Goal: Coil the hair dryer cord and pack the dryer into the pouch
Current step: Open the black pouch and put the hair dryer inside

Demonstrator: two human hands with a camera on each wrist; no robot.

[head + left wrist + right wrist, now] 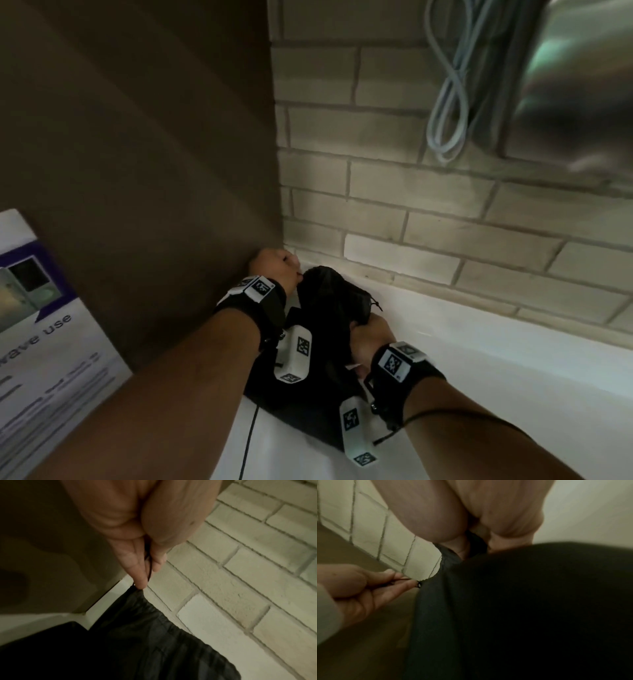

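A black fabric pouch lies on the white counter in the corner by the brick wall. Its top edge is gathered. My left hand pinches the thin black drawstring at the pouch's left corner, thumb against fingers. The same pinch shows in the right wrist view, left hand holding the drawstring by a small eyelet. My right hand grips the gathered pouch fabric on its right side. The dryer itself is hidden; the pouch bulges.
A brown panel stands close on the left, with a printed sign beside it. A pale brick wall runs behind. Above right, looped grey cables hang beside a shiny metal fixture. A thin black cord trails toward me.
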